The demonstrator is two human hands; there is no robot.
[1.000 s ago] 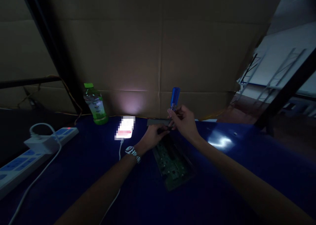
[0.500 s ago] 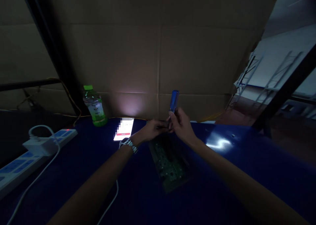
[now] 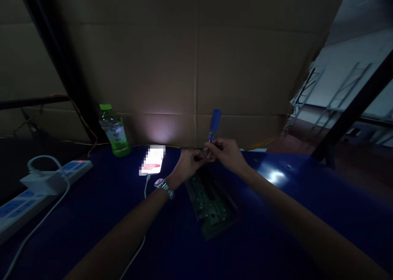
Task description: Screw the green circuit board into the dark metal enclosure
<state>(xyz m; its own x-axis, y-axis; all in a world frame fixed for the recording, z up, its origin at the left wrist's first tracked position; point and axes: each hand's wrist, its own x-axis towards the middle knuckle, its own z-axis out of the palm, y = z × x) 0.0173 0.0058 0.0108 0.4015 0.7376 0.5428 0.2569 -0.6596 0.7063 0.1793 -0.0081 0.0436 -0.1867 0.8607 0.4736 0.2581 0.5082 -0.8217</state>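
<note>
A screwdriver point(image 3: 215, 122) with a blue handle stands almost upright, its handle above my right hand point(image 3: 225, 151). The fingers of that hand are closed around its metal shaft just below the handle. My left hand point(image 3: 188, 163) meets the right one at the far end of a green circuit board point(image 3: 211, 206); its fingers are pinched together, and what they hold is too dark and small to make out. The board lies slanted on the blue table point(image 3: 260, 239). The screwdriver's tip is hidden by my fingers.
Left of my hands lies a lit phone point(image 3: 153, 159) with a white cable. Farther left stand a green-capped bottle point(image 3: 115, 130) and a white power strip point(image 3: 72, 169) with a charger point(image 3: 46, 181). A cardboard panel point(image 3: 147, 67) rises behind the table.
My right hand has shifted its grip from the base of the screwdriver's handle to the shaft, with the back of the hand turned more upward. The view has shifted slightly.
</note>
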